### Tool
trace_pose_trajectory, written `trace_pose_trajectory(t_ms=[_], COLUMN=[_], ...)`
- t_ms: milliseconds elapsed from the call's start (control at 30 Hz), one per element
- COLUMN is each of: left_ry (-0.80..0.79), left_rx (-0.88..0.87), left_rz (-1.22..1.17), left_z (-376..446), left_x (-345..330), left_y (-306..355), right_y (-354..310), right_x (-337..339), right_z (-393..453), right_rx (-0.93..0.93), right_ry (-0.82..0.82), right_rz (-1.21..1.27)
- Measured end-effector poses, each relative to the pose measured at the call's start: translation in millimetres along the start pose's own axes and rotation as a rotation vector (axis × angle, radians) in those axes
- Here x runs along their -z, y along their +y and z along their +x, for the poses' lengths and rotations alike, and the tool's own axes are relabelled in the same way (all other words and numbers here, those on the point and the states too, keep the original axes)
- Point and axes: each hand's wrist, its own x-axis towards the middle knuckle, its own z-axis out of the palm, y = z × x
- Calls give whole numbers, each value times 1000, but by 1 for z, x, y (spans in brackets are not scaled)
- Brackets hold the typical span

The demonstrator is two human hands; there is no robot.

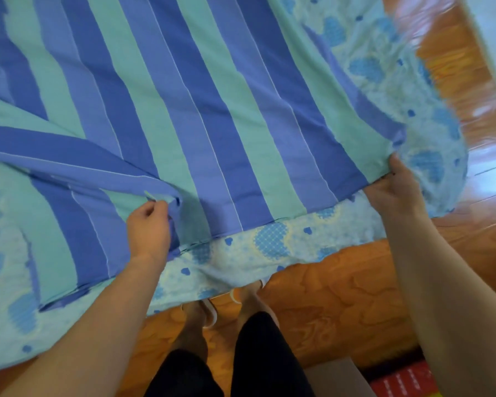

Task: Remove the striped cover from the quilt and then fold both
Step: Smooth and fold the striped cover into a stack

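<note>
The striped cover [201,116] lies spread flat over the heart-print quilt [272,242], whose pale blue border shows along the near edge and right side. Left hand [150,227] has fingers curled, bunching a fold of the cover; right hand [393,187] pinches its near right corner. Wooden floor [341,305] shows below.

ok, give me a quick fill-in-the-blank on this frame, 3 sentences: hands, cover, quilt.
1. The left hand and the right hand both grip the near edge of the ____ cover.
2. The quilt showing beneath that edge is printed with blue ____.
3. The bedding hangs over a floor made of ____.

Missing words: striped; hearts; wood
</note>
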Motion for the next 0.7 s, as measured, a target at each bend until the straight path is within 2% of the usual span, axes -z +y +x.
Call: trace_pose_trajectory(t_ms=[100, 200, 367, 500, 700], left_ry=[98, 153, 179, 146, -53], left_rx=[-94, -191, -307, -282, -397], left_rz=[-243, -479, -644, -783, -707], left_z=[-18, -36, -64, -74, -68], left_x=[68, 143, 241, 298, 347], left_y=[36, 75, 112, 120, 110], right_y=[-3, 11, 58, 109, 222], right_x=[-58, -128, -222, -280, -337], right_z=[-59, -140, -256, -341, -431], right_rx=[158, 310, 539, 677, 940], right_ry=[-33, -251, -479, -557, -627], right_rz=[-229, -186, -495, -675, -926])
